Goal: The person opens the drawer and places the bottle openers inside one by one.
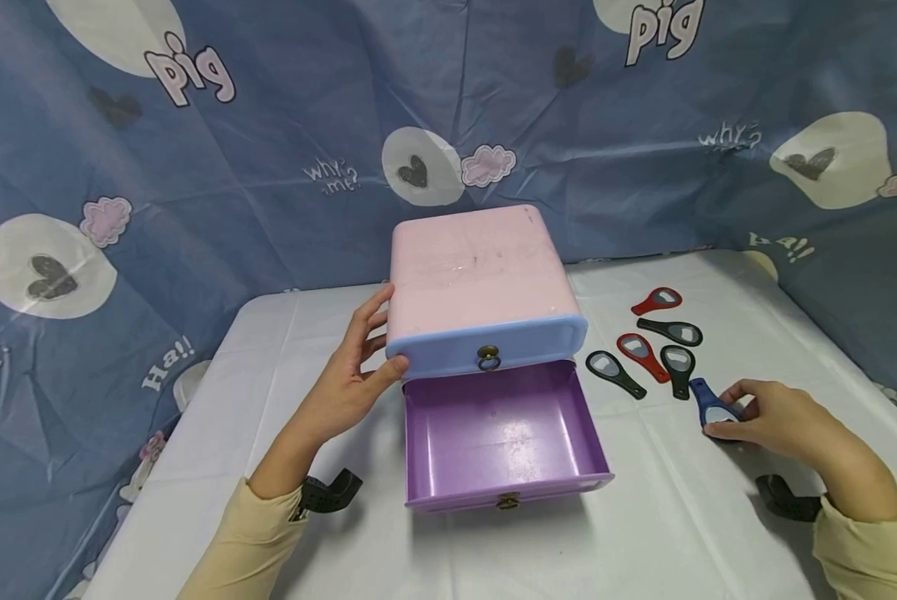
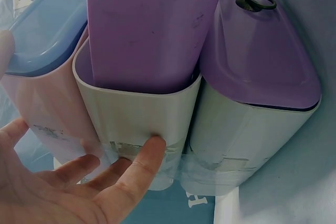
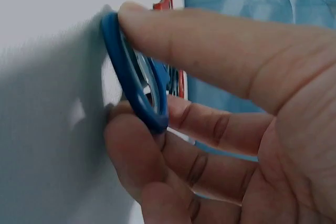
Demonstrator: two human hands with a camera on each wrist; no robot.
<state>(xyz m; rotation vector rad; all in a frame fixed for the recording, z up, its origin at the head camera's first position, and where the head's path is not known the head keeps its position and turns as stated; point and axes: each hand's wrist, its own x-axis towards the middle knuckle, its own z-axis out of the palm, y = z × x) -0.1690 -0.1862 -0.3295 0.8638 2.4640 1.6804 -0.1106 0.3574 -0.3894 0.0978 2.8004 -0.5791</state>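
There's your left hand (image 1: 343, 390), spread against the drawer cabinet's (image 1: 474, 271) nine-o'clock side! Your right hand (image 1: 786, 421) pinches the blue bottle opener (image 1: 707, 400), at the purple drawer's (image 1: 486, 442) three o'clock.

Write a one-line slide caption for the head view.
Left hand on the cabinet, its purple drawer open; right hand gripping a blue bottle opener beside five others.

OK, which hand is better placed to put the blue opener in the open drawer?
Likely the right hand: it grips the blue opener. The left hand touches the unit, across the open drawer.
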